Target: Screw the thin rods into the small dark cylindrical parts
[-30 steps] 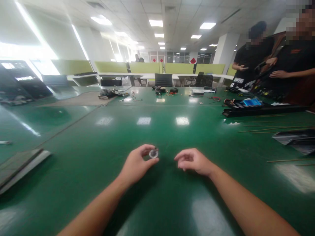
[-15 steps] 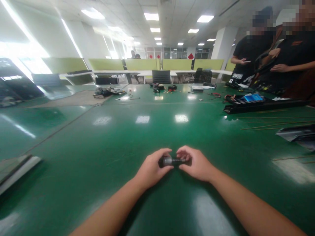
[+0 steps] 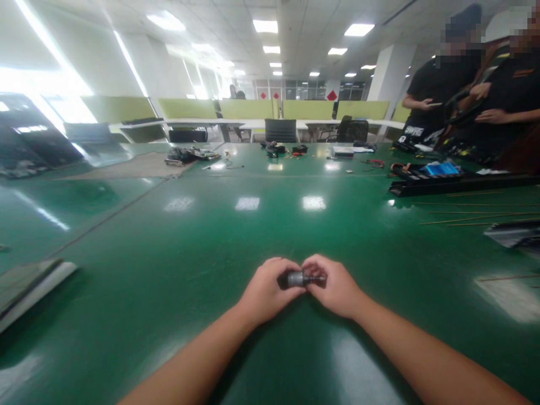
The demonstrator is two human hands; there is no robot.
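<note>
Hands, blurred cylinder, left end seemingly hidden

Smooth and glossy across the green tabletop, mirroring the ceiling lights. Metal-like, grey with a dull sheen, on the small cylinder. Matt on the brownish sheet. Shiny, plastic-looking on the blue item. Soft, matt cloth on the black shirt.
</note>
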